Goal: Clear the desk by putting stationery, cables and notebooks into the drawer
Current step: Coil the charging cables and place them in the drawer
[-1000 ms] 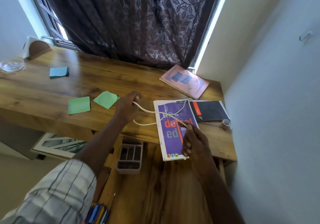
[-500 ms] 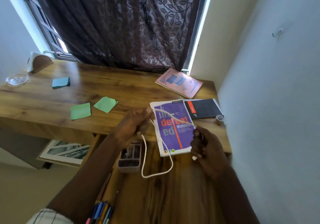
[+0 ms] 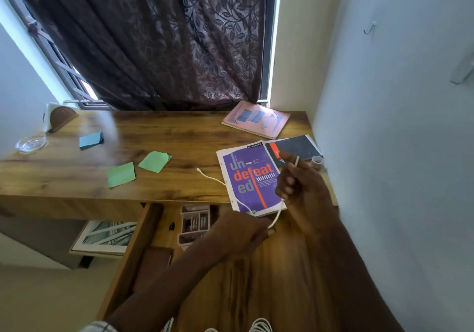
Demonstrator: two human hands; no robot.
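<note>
A white cable (image 3: pixel 214 179) trails from the desk top across the purple notebook (image 3: pixel 250 177) and down over the open drawer (image 3: pixel 154 231). My right hand (image 3: pixel 301 185) is closed around the cable's upper part above the notebook's right edge. My left hand (image 3: pixel 243 231) pinches the cable lower down, over the drawer. The cable's free end lies on the desk (image 3: pixel 159 185) left of the notebook. A black notebook (image 3: pixel 295 149) and a pink notebook (image 3: pixel 256 120) lie further back on the right.
Two green sticky pads (image 3: pixel 121 175) (image 3: pixel 154 161) and a blue pad (image 3: pixel 91 140) lie on the desk. A grey organiser tray (image 3: pixel 195 222) sits in the drawer. A glass dish (image 3: pixel 30 144) is at far left, a small jar (image 3: pixel 317 161) by the right wall.
My left hand dropped from the desk edge down over the drawer, still on the cable. My right hand rose with the cable. One cable end now rests on the desk.
</note>
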